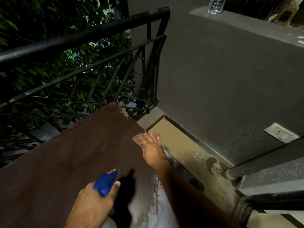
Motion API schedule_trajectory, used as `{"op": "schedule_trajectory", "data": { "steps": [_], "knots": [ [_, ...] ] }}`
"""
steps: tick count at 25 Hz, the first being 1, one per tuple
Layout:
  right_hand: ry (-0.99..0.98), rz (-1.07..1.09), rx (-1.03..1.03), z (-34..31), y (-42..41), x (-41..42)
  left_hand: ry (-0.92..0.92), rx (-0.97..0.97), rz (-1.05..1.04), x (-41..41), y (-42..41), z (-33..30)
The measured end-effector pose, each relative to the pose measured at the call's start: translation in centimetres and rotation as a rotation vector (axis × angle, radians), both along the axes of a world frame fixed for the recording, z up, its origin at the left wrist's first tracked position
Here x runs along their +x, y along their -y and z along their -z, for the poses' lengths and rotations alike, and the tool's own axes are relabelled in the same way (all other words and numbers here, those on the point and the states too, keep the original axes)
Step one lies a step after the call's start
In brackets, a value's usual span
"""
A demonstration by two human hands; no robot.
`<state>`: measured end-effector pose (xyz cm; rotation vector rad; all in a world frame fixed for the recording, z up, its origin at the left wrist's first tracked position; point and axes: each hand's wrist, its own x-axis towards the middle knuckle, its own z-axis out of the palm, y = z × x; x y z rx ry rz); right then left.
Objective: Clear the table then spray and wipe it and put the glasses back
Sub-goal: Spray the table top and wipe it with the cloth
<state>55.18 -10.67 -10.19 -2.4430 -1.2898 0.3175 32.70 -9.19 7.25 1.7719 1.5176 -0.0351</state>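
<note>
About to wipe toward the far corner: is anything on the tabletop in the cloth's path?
Nothing visible. The right hand presses the reddish patterned cloth at the right edge of the dark brown wooden table; the surface ahead shows only smears.

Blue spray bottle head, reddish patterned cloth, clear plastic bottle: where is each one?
Blue spray bottle head (pixel 106 182): head view, on the blue plastic top.
Reddish patterned cloth (pixel 137 139): head view, on the part left of the fingers.
Clear plastic bottle (pixel 215 6): head view, on its ribbed lower body.

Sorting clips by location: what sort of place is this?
Likely a home balcony at night: a black railing with leaves beyond, a floor drain, and a wall socket beside the table.
</note>
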Motion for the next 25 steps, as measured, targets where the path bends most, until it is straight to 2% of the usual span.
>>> {"op": "schedule_trajectory", "data": {
  "steps": [7,14,16,20,23,25],
  "knots": [
    [-0.021,0.017,0.168,2.4,10.5,-7.0,0.031,-0.049,-0.01,0.7,-0.9,-0.9],
    [0.044,0.183,-0.024,0.3,3.2,-1.8,-0.056,-0.01,0.082,1.4,-0.1,-0.5],
    [0.032,0.13,-0.043,0.5,4.3,-4.6,-0.036,0.015,0.091,1.9,0.8,-0.8],
    [0.06,-0.169,0.0,2.1,10.9,-14.9,0.013,-0.038,0.236,2.2,2.8,-1.3],
    [0.139,-0.219,-0.002,2.1,14.5,-16.5,-0.035,-0.07,0.328,2.1,4.4,-1.4],
    [0.069,-0.27,-0.087,1.5,15.4,-15.4,-0.028,-0.041,0.337,1.5,5.2,-1.2]
  ]
}}
